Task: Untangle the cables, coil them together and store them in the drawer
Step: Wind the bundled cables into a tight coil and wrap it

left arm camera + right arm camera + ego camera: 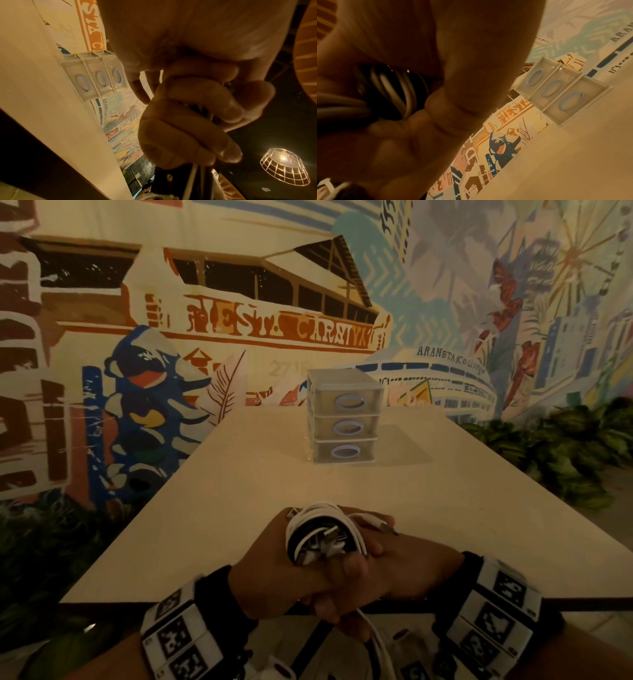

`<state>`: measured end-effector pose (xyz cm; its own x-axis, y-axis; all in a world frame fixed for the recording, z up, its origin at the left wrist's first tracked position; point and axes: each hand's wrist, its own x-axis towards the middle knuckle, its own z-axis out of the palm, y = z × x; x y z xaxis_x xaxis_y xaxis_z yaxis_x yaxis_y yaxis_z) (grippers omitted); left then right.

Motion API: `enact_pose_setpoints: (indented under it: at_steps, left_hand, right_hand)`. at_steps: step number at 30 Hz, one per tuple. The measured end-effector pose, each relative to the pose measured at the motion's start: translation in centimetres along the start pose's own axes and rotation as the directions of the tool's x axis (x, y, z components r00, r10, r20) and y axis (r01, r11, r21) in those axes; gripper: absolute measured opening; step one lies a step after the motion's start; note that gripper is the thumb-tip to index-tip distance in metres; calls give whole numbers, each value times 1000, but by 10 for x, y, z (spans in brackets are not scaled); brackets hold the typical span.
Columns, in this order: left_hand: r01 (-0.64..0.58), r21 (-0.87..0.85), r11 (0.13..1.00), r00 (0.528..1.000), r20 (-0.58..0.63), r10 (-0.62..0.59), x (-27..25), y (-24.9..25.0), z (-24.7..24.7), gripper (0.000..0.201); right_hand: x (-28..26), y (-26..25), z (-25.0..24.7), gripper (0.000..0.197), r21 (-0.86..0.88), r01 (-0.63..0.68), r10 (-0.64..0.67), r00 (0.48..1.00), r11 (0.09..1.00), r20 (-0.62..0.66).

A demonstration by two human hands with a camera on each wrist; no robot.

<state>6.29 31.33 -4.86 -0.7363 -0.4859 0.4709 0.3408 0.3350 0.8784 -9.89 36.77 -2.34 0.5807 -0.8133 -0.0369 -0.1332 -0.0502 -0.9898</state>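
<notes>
Near the table (239,508) edge, well short of the 3-drawer organizer (344,419), left hand (274,570) and right hand (411,566) both grip the cable coil (322,532).

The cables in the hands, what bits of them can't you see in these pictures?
- Cable bundle, head view: how many cables it holds is unclear; the left hand and right hand cover much of it.
- White cable tail, head view: it runs off the bottom edge, so its end is unseen.
- Drawers: frosted fronts hide any contents.
</notes>
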Motion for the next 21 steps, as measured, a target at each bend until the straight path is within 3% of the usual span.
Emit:
enact_pose_setpoints:
  at_steps: [3, 6, 8, 10, 13, 16, 21]
  left_hand:
    - [-33, 52, 998, 999, -21, 34, 5, 9, 9, 25]
    - [-84, 48, 995, 996, -2, 85, 5, 4, 12, 53]
    - [-148, 118, 982, 989, 19, 147, 4, 2, 12, 55]
    - [-224, 216, 950, 973, -3, 230, 4, 0, 10, 30]
    - [-275, 276, 921, 959, 16, 281, 4, 4, 8, 14]
    - [-282, 296, 913, 958, 32, 286, 6, 5, 4, 8]
    - [-262, 308, 914, 962, 10, 273, 7, 12, 2, 5]
  right_hand:
    - [-2, -3, 1, 31, -37, 13, -15, 998, 999, -65]
    - [-5, -11, -1, 31, -267, 13, -30, 998, 964, -61]
    - [-8, -17, 1, 23, -331, 32, -44, 999, 943, -31]
    - [-11, -22, 6, 36, -295, 17, -41, 996, 955, -75]
    - [-13, -14, 1, 48, -347, -10, -28, 994, 938, -105]
    - [-8, -8, 1, 38, -373, -18, -22, 995, 928, -102]
    - [0, 3, 4, 24, -184, 49, -60, 996, 982, -58]
